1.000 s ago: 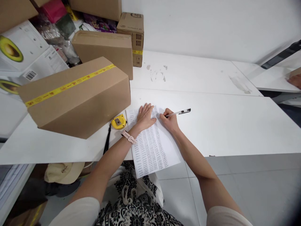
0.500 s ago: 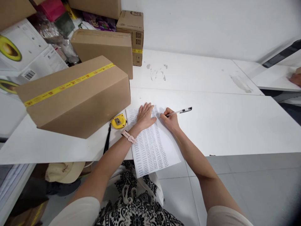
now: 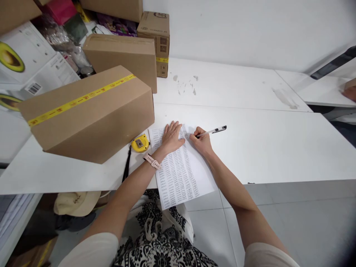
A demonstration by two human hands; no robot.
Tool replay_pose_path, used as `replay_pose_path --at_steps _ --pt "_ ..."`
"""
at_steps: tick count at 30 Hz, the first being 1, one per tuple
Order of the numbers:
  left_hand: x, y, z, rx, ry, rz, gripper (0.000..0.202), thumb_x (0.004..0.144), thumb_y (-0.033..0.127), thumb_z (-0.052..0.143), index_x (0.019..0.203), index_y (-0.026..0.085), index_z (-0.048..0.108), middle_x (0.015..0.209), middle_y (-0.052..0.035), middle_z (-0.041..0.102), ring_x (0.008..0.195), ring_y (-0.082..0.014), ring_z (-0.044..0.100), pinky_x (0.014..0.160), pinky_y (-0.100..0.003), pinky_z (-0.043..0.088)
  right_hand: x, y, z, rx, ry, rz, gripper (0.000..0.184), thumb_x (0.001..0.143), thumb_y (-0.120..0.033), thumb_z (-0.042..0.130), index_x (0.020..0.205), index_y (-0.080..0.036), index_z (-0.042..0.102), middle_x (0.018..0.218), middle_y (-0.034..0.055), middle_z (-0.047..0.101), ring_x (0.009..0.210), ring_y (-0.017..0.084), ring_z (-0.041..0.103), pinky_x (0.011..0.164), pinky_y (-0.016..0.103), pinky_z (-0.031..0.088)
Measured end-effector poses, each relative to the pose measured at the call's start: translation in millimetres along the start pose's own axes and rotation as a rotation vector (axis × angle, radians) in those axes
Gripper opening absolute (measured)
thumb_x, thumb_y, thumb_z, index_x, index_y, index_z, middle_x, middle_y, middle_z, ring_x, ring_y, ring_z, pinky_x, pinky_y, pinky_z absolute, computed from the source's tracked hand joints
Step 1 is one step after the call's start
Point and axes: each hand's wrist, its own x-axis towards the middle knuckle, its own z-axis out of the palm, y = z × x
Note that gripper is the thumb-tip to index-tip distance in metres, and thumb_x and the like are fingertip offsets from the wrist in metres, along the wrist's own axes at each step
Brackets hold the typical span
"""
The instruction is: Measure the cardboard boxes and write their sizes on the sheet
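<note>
A sheet of paper (image 3: 178,181) with columns of small writing lies on the white table, its lower end hanging past the front edge. My left hand (image 3: 172,138) rests flat on its upper part, fingers spread. In my right hand (image 3: 202,141) is a pen (image 3: 217,130), gripped between the fingers with its black-capped end pointing up and right. The pen's tip is hidden by my fingers, close to the right-hand column of writing. Left of the paper lies a yellow tape measure (image 3: 140,143) with a black strap.
A large taped cardboard box (image 3: 91,115) stands on the table to the left. Behind it are another carton (image 3: 122,55), a smaller box (image 3: 160,44) and white boxes with avocado pictures (image 3: 30,55). A cap (image 3: 77,203) lies below the table. At far right, part of a person's hand (image 3: 350,92) shows.
My hands, the pen and the paper look almost unmoved. The hand at the far right edge has shifted slightly.
</note>
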Motion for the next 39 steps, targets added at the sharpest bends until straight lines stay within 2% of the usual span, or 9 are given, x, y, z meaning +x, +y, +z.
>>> replay_pose_path --at_steps 8,20,39 --pt "0.3 -0.8 0.6 -0.002 0.010 0.007 0.071 0.088 0.028 0.059 0.153 0.014 0.037 0.168 -0.0128 0.028 0.158 -0.0251 0.014 0.129 -0.044 0.006 -0.6 0.2 -0.2 0.004 0.005 -0.005 0.025 0.068 -0.027 0.062 0.059 -0.023 0.039 0.056 -0.0061 0.037 0.055 0.010 0.031 0.052 0.026 0.024" --pt "1.3 -2.8 2.6 0.006 0.011 0.011 0.073 0.088 0.029 0.058 0.155 0.008 0.036 0.168 -0.0133 0.027 0.158 -0.0258 0.013 0.130 -0.043 0.004 0.0 -0.5 -0.8 0.018 0.007 -0.015 0.024 0.068 -0.027 0.060 0.059 -0.023 0.039 0.056 -0.0066 0.037 0.055 0.010 0.031 0.053 0.026 0.025" --pt "2.7 -4.5 5.5 0.001 0.030 0.021 0.072 0.086 0.029 0.059 0.153 0.010 0.038 0.168 -0.0136 0.028 0.158 -0.0268 0.015 0.130 -0.046 0.008 0.9 0.1 -0.7 0.001 0.021 -0.008 0.023 0.067 -0.028 0.059 0.058 -0.023 0.038 0.055 -0.0066 0.036 0.054 0.010 0.030 0.052 0.026 0.022"
